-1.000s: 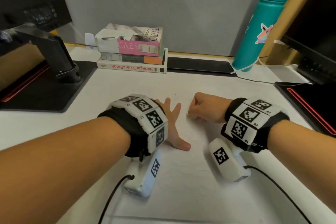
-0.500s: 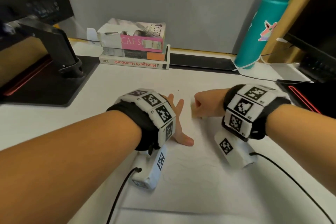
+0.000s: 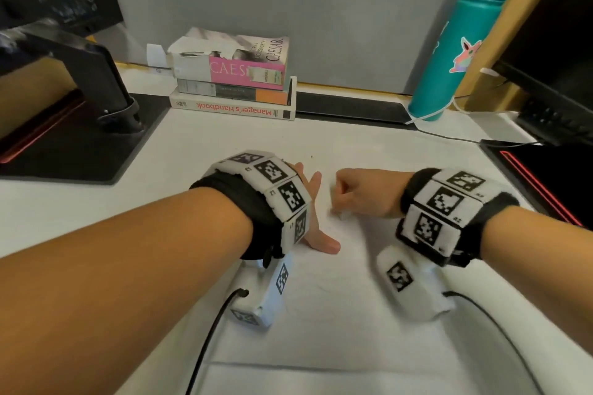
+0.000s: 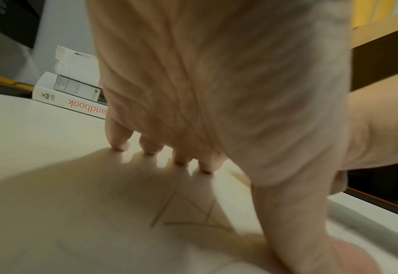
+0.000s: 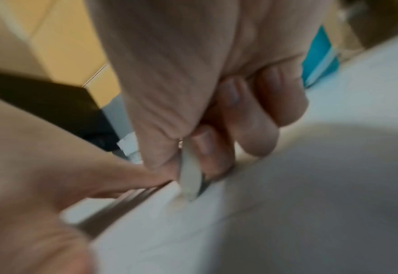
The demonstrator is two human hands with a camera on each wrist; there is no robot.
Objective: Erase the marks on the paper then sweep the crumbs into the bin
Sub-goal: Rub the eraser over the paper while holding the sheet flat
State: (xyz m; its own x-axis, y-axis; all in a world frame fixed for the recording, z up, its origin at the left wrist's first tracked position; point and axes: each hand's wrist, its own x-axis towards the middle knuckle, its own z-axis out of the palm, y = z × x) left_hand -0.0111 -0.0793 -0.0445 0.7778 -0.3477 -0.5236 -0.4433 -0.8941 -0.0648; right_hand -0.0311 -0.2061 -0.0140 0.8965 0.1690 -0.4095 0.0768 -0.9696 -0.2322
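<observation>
The left hand (image 3: 313,218) lies flat on the paper (image 3: 337,305), its fingers (image 4: 119,137) straight and spread a little apart, the tips pressing down on the sheet and the thumb stretched out sideways along it; it holds nothing. Under the palm, on the near side of those fingertips, thin pencil marks (image 4: 183,211) cross the sheet in straight lines that meet like a triangle.

The right hand (image 3: 365,194) is curled into a loose fist just beside the left fingers, a narrow strip of bare paper between the two hands; its fingers are folded in together, and the thumb and forefinger pinch a small white eraser (image 5: 189,178). The eraser pokes out below the fingertips and its lower end touches the paper; the right wrist view is blurred, so the exact spot of contact is hard to read; from the head view only a pale sliver of it shows beneath the knuckles.

Beyond the fingertips of both hands the white desk (image 3: 224,144) runs back to a stack of books (image 3: 234,80); past the right knuckles and well apart from them stands a teal water bottle (image 3: 462,42); out beyond the left hand a black monitor stand (image 3: 96,83) sits on a dark mat. No crumbs can be made out at this sharpness.
</observation>
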